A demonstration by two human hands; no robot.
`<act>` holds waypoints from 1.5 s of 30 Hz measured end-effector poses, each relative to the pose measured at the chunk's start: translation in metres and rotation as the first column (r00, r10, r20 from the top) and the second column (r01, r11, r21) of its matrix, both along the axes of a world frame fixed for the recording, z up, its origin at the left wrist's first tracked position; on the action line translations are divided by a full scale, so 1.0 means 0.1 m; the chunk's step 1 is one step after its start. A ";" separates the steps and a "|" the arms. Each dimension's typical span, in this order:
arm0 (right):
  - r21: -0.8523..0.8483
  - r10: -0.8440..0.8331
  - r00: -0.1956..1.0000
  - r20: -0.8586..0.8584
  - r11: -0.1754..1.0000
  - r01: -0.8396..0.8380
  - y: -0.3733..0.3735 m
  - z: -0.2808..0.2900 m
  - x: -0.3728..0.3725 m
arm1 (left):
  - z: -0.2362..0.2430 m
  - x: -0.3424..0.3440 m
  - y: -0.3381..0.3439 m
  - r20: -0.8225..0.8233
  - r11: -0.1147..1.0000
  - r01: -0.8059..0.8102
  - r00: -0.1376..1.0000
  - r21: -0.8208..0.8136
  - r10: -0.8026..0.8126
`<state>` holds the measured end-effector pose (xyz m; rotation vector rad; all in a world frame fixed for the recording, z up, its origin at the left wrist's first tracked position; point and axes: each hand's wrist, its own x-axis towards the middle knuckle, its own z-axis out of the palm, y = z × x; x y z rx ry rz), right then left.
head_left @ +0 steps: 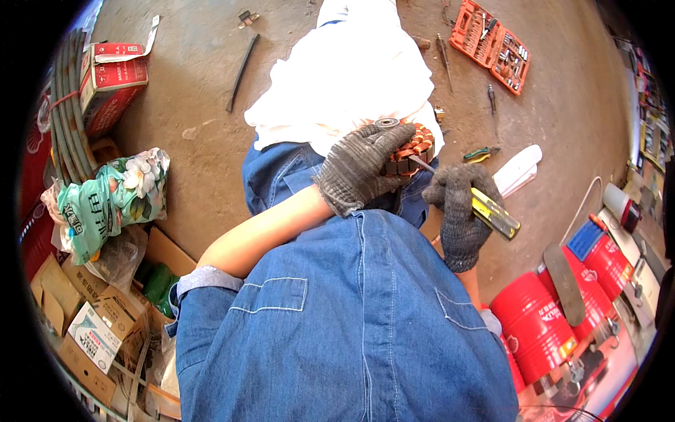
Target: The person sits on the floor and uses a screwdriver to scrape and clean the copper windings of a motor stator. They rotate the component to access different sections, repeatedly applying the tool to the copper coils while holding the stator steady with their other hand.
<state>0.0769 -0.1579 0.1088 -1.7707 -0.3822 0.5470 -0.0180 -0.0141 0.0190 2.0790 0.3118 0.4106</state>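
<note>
On my lap, over a white cloth (330, 84), lies a stator (402, 166) with copper windings (420, 141) and a dark slotted core. My left hand (360, 165), in a dark grey knit glove, is closed round its left side. A round metal bearing (386, 122) shows just beyond the fingers. My gloved right hand (460, 211) grips a screwdriver (496, 212) by its yellow and black handle. The metal shaft points up and left, and its tip meets the stator's near edge. How deep the tip sits I cannot tell.
An orange socket set case (490, 43) lies open at the far right. Pliers (481, 154), a white folded cloth or paper (518, 171) and a black rod (242, 72) lie on the concrete floor. Boxes (95, 336) and coiled hose (68, 112) stand left, red drums (532, 325) right.
</note>
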 end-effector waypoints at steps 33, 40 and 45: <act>-0.679 -0.499 0.850 -0.171 0.684 0.264 -2.18 -3.55 -0.25 | -0.02 -0.09 0.30 -0.242 0.977 -0.114 0.968 -0.179 0.069; -0.839 -0.639 0.756 -0.145 0.484 0.247 -2.08 -3.30 -0.38 | -0.04 0.01 0.37 -0.225 0.942 -0.176 0.968 -0.287 0.112; -0.646 -0.551 0.824 -0.128 0.677 0.353 -2.34 -3.86 -0.75 | -0.04 0.10 0.43 -0.251 0.924 -0.168 0.965 -0.342 0.083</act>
